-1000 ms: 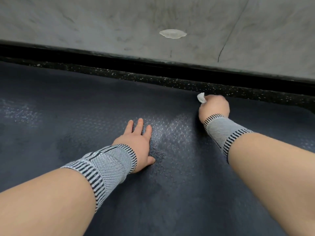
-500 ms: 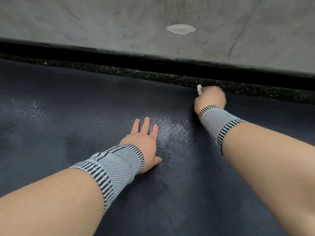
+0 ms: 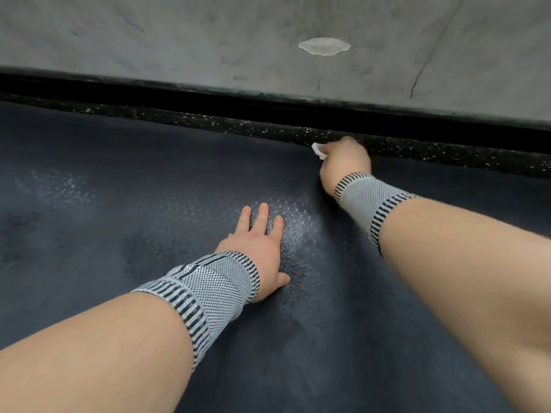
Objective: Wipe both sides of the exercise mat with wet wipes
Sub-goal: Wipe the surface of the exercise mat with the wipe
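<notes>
exercise mat (image 3: 149,293), dark blue-grey with a fine embossed pattern, is lying flat and filling most of the head view, running from the near edge up to a black speckled rubber strip (image 3: 208,122) along its far side.

head view: the left hand (image 3: 256,251) is resting palm down on the mat, fingers straight and slightly spread, thumb out to the side, holding nothing. just ahead of and around those fingertips a patch of the mat is glistening, its bumps catching the light; a fainter shiny patch is showing well off to the left of the fingers. the right hand (image 3: 346,162) is sitting further forward, at the mat's far edge where it meets the speckled strip, fingers curled down and gripping a white wet wipe (image 3: 318,151). only a small crumpled corner of the wipe is sticking out on the thumb side of the fist; the rest is hidden under the hand, so how much of it is touching the mat cannot be told. both wrists are wearing grey knitted wristbands (image 3: 208,289) with black striped edges. beyond the right hand's knuckles a dark gap is running past the strip, and then grey concrete floor (image 3: 179,40) with a thin crack and a pale oval mark (image 3: 324,46) lying well beyond the fingers.
</notes>
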